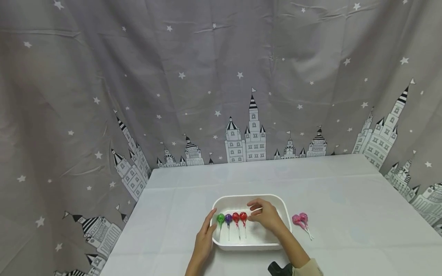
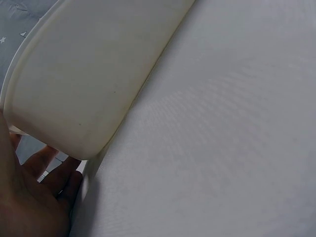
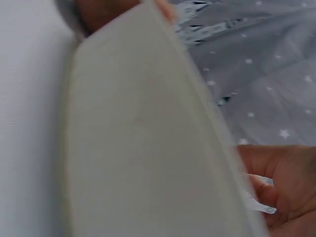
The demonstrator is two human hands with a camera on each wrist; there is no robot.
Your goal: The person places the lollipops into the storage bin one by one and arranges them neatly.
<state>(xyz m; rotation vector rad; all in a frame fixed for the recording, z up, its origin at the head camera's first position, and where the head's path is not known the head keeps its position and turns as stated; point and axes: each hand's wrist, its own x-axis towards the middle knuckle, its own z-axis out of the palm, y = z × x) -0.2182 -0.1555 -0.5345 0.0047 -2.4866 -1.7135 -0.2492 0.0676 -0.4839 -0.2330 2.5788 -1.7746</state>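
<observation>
A white tray [image 1: 253,247] lies on the table with a row of lollipops in its left half: a green lollipop [image 1: 220,218], a purple lollipop [image 1: 228,218] and two red ones, the right-hand red lollipop [image 1: 243,216] nearest my right hand. My left hand [image 1: 203,237] holds the tray's left end, thumb at the rim; in the left wrist view its fingers [image 2: 61,175] lie against the outer wall by the corner. Over the tray, my right hand [image 1: 266,216] has its fingers spread and loosely bent, fingertips beside that red lollipop. Nothing shows in its grasp.
Two pink lollipops [image 1: 300,219] lie together on the white-covered table [image 1: 345,199], just right of the tray. A grey curtain [image 1: 193,96] with stars and castles hangs behind the table. Near my right sleeve is a black object [image 1: 279,269].
</observation>
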